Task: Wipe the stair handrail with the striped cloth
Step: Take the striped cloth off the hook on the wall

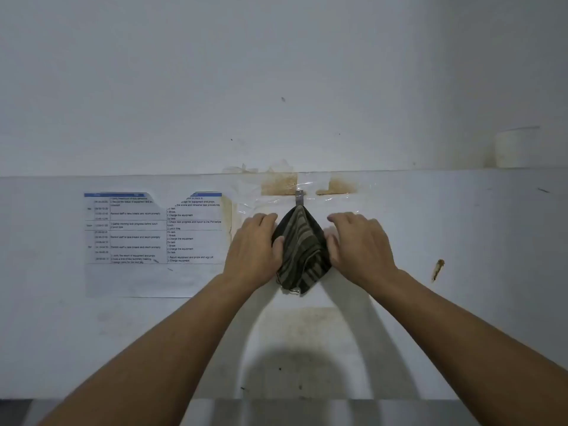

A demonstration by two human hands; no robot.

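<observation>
A dark striped cloth (301,250) hangs from a small metal hook (299,197) on the white wall, bunched into a cone shape. My left hand (256,244) presses against the cloth's left side, thumb touching the fabric. My right hand (358,241) lies against its right side, fingers spread on the wall and cloth. Both arms reach straight forward. No stair handrail is in view.
A printed schedule sheet (153,238) is stuck on the wall to the left. Torn tape and brown glue stains (279,184) surround the hook. A white ledge runs across above, with a pale cup-like object (516,149) at right. A grey surface edge (276,410) lies below.
</observation>
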